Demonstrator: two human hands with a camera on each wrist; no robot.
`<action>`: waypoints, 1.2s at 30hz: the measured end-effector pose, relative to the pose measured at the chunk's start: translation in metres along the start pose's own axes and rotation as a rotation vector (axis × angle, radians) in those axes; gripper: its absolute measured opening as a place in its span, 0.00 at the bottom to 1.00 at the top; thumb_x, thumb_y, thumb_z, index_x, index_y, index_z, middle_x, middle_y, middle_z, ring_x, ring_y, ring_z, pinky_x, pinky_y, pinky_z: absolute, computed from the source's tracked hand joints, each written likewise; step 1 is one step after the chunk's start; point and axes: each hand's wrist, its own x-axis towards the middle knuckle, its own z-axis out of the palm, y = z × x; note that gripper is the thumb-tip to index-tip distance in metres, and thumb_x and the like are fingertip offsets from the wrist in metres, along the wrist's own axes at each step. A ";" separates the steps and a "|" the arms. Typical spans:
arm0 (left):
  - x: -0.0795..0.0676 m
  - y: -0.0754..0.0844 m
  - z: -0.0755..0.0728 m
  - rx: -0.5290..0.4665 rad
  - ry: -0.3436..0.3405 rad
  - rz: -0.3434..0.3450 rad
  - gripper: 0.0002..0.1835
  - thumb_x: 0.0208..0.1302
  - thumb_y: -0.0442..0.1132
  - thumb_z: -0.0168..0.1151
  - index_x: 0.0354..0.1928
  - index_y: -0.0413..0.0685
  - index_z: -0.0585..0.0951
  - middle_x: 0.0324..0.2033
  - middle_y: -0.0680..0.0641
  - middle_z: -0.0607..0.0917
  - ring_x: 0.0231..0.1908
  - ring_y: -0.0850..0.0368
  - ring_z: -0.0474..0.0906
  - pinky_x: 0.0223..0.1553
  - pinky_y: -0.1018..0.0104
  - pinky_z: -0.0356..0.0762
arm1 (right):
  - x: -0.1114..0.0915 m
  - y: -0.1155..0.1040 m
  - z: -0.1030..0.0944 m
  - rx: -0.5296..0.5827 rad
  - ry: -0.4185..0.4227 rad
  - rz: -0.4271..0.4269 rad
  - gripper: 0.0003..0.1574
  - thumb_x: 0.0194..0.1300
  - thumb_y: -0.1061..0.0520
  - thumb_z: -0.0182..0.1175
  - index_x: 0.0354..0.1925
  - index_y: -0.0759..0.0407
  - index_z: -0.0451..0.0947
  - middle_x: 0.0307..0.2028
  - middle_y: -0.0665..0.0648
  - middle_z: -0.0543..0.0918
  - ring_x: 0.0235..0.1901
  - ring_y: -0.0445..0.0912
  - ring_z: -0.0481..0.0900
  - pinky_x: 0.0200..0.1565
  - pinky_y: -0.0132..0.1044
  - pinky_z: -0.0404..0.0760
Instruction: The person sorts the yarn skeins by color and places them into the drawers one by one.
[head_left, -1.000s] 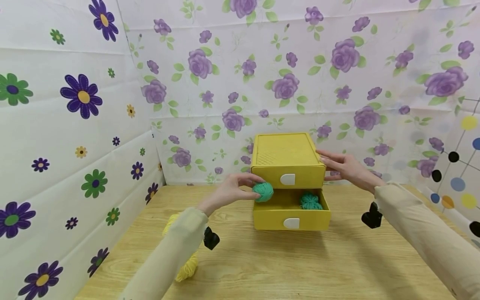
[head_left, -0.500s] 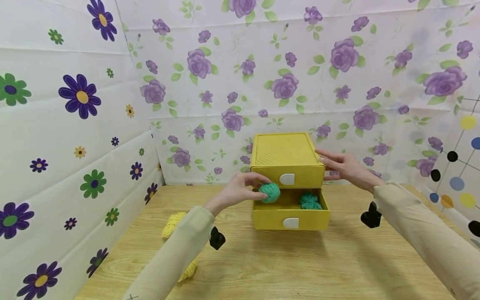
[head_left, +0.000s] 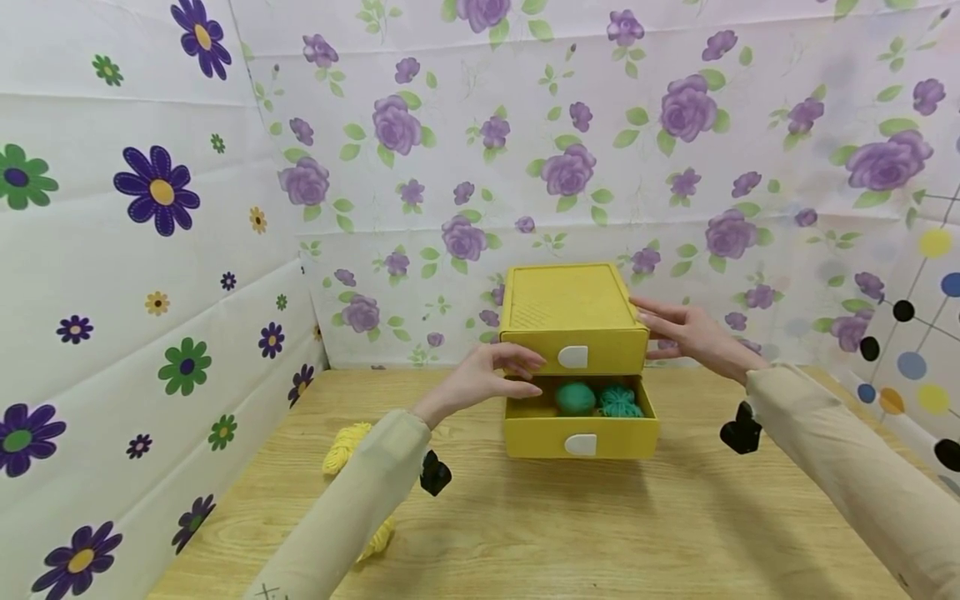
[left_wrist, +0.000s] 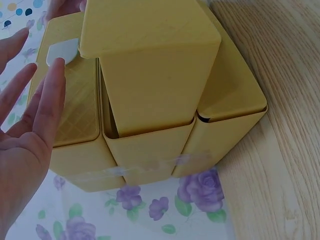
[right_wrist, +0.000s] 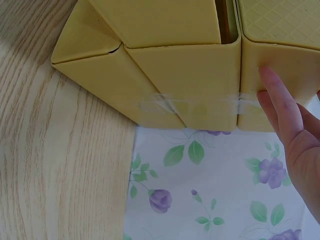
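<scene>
A yellow drawer unit stands on the table, one drawer below the top one pulled out. In it lie a round green yarn ball and, to its right, a looser teal yarn bundle. My left hand hovers at the unit's left front, holding nothing, thumb and fingers apart. The left wrist view has its fingers beside the top drawer's white handle. With extended fingers, my right hand touches the unit's right side. Neither yarn piece shows in the wrist views.
Yellow yarn lies on the wooden table left of the unit; more yellow yarn is partly behind my left sleeve. A flowered cloth hangs close behind the unit.
My left hand carried the green yarn ball rightward over the pulled-out drawer and let go of it. The ball now lies inside beside the teal bundle. My right hand stayed at the unit's side.
</scene>
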 end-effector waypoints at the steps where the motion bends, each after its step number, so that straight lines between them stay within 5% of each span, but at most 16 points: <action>1: 0.000 0.001 0.000 -0.002 -0.003 -0.003 0.19 0.55 0.28 0.63 0.50 0.29 0.74 0.47 0.34 0.76 0.46 0.37 0.71 0.45 0.63 0.71 | 0.000 0.000 0.000 -0.006 -0.001 0.001 0.36 0.67 0.47 0.51 0.68 0.52 0.54 0.63 0.62 0.59 0.52 0.55 0.70 0.43 0.49 0.74; 8: 0.004 -0.006 0.003 0.001 -0.006 0.025 0.19 0.54 0.29 0.64 0.49 0.29 0.75 0.43 0.36 0.78 0.43 0.38 0.73 0.46 0.50 0.69 | 0.000 0.000 -0.001 -0.010 -0.023 -0.014 0.35 0.68 0.48 0.49 0.69 0.54 0.52 0.63 0.65 0.58 0.52 0.54 0.70 0.42 0.47 0.75; 19: 0.006 -0.020 0.014 0.056 -0.025 0.062 0.16 0.52 0.35 0.68 0.45 0.45 0.80 0.41 0.53 0.80 0.39 0.53 0.77 0.46 0.50 0.70 | -0.001 -0.002 0.000 -0.013 -0.029 -0.015 0.36 0.68 0.48 0.49 0.69 0.54 0.51 0.64 0.66 0.57 0.51 0.51 0.72 0.44 0.49 0.73; 30: -0.006 -0.012 0.027 0.106 -0.031 0.027 0.10 0.54 0.37 0.66 0.40 0.49 0.84 0.32 0.55 0.82 0.29 0.54 0.78 0.29 0.64 0.77 | -0.001 0.000 0.000 -0.020 -0.010 -0.002 0.35 0.67 0.47 0.50 0.69 0.52 0.53 0.63 0.64 0.58 0.51 0.52 0.71 0.43 0.49 0.74; 36: -0.016 0.003 0.040 0.136 0.004 0.022 0.07 0.54 0.31 0.64 0.36 0.37 0.84 0.30 0.50 0.84 0.23 0.52 0.79 0.26 0.68 0.77 | -0.001 0.000 -0.001 -0.018 -0.015 -0.009 0.35 0.68 0.47 0.49 0.69 0.53 0.52 0.64 0.65 0.57 0.52 0.52 0.71 0.44 0.51 0.73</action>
